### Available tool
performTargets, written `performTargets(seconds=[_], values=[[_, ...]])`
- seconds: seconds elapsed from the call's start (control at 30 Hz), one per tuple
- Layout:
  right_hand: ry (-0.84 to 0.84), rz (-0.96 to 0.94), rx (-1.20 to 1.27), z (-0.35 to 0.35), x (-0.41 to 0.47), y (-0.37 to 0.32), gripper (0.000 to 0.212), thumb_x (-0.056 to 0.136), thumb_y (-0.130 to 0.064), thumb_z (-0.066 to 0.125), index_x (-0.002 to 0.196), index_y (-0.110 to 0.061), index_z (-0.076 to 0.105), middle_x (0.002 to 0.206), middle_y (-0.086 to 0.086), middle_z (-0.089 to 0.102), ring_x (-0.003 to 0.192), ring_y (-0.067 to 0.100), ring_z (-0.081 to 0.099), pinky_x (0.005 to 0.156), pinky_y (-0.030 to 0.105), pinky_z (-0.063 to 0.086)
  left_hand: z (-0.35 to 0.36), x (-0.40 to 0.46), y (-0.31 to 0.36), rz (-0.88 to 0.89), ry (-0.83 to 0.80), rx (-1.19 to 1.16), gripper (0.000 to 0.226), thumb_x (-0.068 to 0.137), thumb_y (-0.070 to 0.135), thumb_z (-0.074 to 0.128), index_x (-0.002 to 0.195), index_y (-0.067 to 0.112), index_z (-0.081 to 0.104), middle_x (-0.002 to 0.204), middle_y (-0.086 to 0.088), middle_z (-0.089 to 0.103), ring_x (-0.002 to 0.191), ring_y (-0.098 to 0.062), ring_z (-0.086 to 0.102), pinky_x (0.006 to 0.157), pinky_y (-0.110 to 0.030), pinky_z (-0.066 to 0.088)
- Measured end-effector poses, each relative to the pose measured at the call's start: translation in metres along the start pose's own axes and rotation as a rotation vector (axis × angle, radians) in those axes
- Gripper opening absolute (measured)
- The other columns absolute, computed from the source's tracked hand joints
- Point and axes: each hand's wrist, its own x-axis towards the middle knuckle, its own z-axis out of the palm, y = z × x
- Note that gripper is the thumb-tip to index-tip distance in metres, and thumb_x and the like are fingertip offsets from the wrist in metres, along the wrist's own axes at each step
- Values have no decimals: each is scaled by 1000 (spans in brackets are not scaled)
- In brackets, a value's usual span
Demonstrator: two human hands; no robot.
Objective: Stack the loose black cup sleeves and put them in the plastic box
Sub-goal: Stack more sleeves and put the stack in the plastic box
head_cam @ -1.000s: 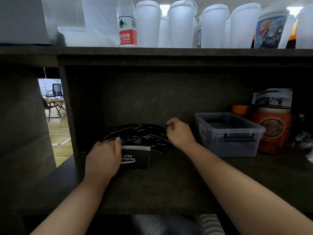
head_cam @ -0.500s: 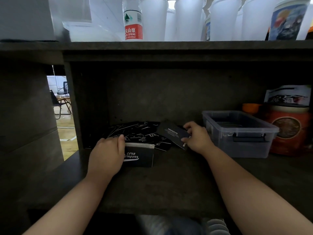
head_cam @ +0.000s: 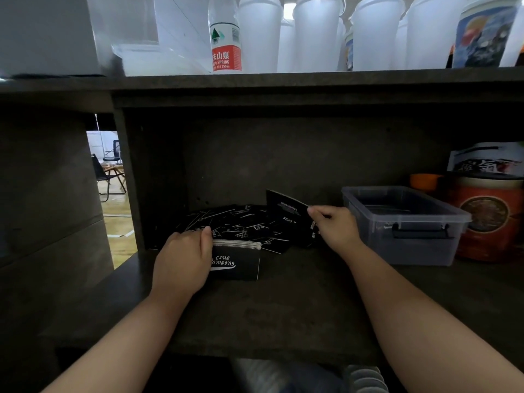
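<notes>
A neat stack of black cup sleeves (head_cam: 236, 260) stands on edge on the dark shelf, its front reading "CLUB CAMPING" in white. My left hand (head_cam: 183, 259) grips the stack's left end, thumb over the top. Behind it several loose black sleeves (head_cam: 238, 222) lie scattered flat. My right hand (head_cam: 334, 226) pinches one loose sleeve (head_cam: 286, 214) and holds it raised and tilted above the pile. The clear plastic box (head_cam: 402, 225) with a black latch sits just right of my right hand; its inside looks bare.
An orange-red canister (head_cam: 487, 219) stands right of the box, with an orange lid and a printed packet behind it. The shelf above carries a water bottle (head_cam: 225, 35) and several white cups. A dark panel (head_cam: 129, 180) walls the left side.
My right hand picked one sleeve out of the loose pile and lifted it up and rightwards. The left hand kept its grip on the stack. The camera tilted down slightly.
</notes>
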Motion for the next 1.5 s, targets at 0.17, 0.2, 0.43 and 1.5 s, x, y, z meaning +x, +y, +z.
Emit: performTargets(seconds=[0.17,0.2,0.43,1.5], values=[[-55,-55,296,5,-11,-25,16,92,-21,64,106,-24,72,86,-18,68,78,-7,63,73,13,52,1,0,-3,-6,28,-63,29,100,34,34,86,18,55,80,0,56,84,-22,57,63,-31,38],[-125,-92,316,9,-15,-30,17,92,-19,64,107,-22,71,84,-18,68,72,-9,62,70,14,53,1,0,-3,-25,29,-105,27,99,35,35,104,18,56,97,-4,60,94,-23,58,69,-34,43],[-855,63,259,38,-41,-48,25,100,-29,48,114,-24,68,102,10,72,71,9,64,59,19,49,-4,-2,0,-15,27,-116,47,100,46,21,107,22,62,109,0,61,106,-20,57,77,-35,47],[-712,-89,124,30,-39,-51,18,98,-31,52,109,-27,66,105,-7,68,94,7,63,70,21,51,-3,0,1,-94,37,-182,40,99,40,36,133,20,43,130,-9,51,115,-26,53,87,-44,48]])
